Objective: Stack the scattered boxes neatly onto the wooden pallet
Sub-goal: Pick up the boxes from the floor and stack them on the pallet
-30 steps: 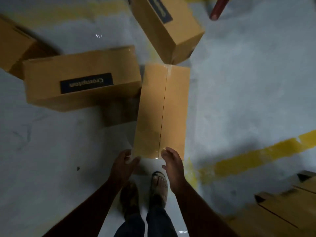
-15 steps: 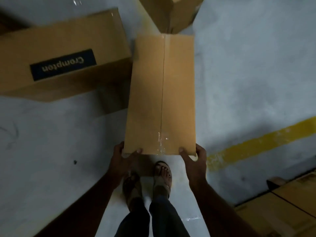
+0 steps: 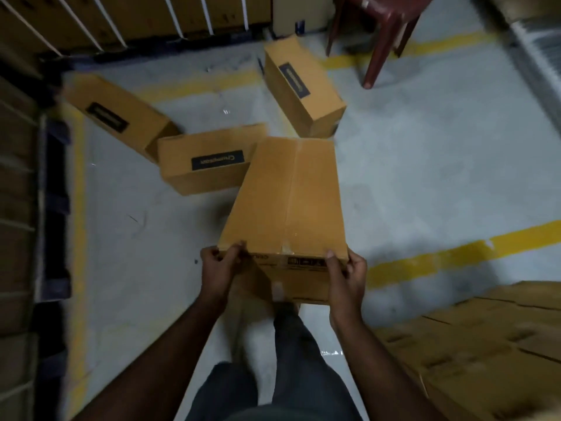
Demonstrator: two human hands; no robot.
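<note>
2 hands are taking the near end of a long cardboard box [image 3: 285, 205]: the left hand [image 3: 219, 265] is curling round its near left corner, thumb on the top edge, and the right hand [image 3: 346, 275] is clamping its near right corner, thumb on top and fingers going under. The box is hanging clear of the floor [image 3: 425, 165] in front of the person's legs, its far end pointing away toward 3 more boxes lying scattered beyond it: one [image 3: 209, 162] just past its far left corner, one [image 3: 120, 118] further left of that, one [image 3: 302, 86] beyond its far end. To the right of the held box, low in the view, flattened brown cardboard [image 3: 473, 338] is lying; whether the pallet sits beneath it I cannot tell.

Judging by the taped seam and crisp edges, the box is stiff and smooth-sided, likely to slip in a pinch. Holding only 1 end is leaving the far end levering down; a grip under the bottom, nearer the middle, would probably carry it more safely.
</note>
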